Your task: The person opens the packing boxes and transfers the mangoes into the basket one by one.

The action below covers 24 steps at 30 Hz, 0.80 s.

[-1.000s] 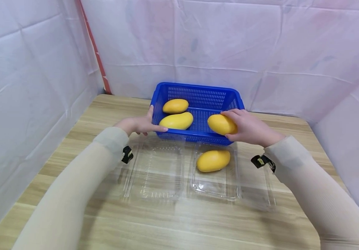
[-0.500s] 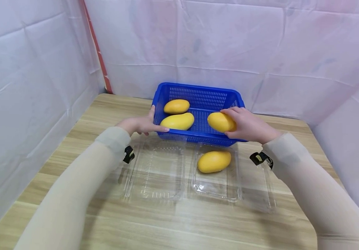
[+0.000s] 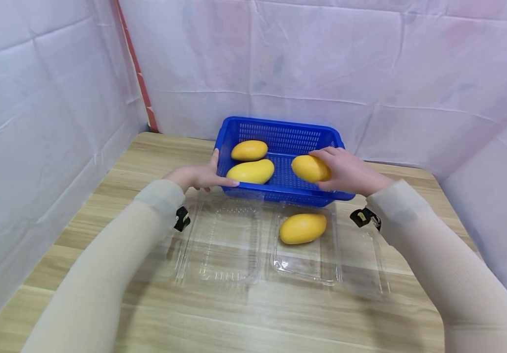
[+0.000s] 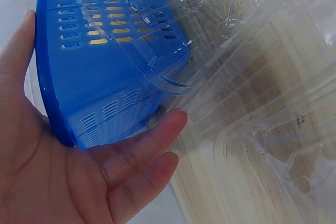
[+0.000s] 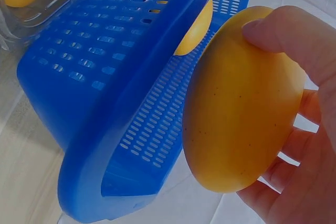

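In the head view my right hand (image 3: pixel 348 171) grips a yellow mango (image 3: pixel 310 168) over the right part of the blue plastic basket (image 3: pixel 280 188). The right wrist view shows the thumb on one side of the mango and the fingers round the other. My left hand (image 3: pixel 198 176) rests at the basket's front left corner, its thumb along the front rim and its fingers loosely extended, as the left wrist view shows. Inside the basket, at its left, lie two more mangoes, one smaller at the back (image 3: pixel 249 150) and one larger in front (image 3: pixel 251 171).
Before the basket lie two clear hinged plastic boxes with lids spread out. The left box (image 3: pixel 229 245) holds nothing; the right box (image 3: pixel 297 257) holds a mango (image 3: pixel 303 228). White sheeting (image 3: pixel 315 63) surrounds the wooden table (image 3: pixel 218 314) at the back and sides.
My right hand has raised the mango slightly, away from me and a little leftward, over the basket. My left hand has stayed at the basket's corner.
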Motion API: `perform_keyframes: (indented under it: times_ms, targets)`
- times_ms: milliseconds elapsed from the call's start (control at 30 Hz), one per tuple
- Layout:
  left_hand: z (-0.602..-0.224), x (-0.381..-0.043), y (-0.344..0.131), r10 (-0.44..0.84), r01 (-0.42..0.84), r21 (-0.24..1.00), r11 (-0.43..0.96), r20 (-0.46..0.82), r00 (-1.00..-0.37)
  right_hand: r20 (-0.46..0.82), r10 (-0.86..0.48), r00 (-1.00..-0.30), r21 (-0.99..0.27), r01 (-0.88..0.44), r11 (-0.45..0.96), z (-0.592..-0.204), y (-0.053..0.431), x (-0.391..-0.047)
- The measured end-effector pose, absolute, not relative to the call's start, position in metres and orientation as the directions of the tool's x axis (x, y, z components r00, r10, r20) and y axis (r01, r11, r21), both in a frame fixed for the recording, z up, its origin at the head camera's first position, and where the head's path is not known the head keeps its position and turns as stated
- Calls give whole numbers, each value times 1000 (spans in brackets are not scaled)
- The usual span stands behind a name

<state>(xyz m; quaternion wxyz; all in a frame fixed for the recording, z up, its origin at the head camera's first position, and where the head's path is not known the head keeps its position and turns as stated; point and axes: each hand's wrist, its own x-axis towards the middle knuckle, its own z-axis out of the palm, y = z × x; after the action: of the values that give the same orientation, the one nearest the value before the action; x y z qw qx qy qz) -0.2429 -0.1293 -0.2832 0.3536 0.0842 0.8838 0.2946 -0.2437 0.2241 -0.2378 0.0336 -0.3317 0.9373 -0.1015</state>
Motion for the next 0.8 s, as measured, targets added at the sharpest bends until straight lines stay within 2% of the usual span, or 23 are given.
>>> perform_keyframes:
  times_ms: [267,800]
  targets:
    - [-282,-243,-128,356,-59,577,815,-578,-734,-43,-609,-792,-196,-591,782,-236,223,-247]
    - [-280,-242,-125,360,-61,577,814,-585,-726,-41,-615,-787,-182,-600,779,-235,218,-256]
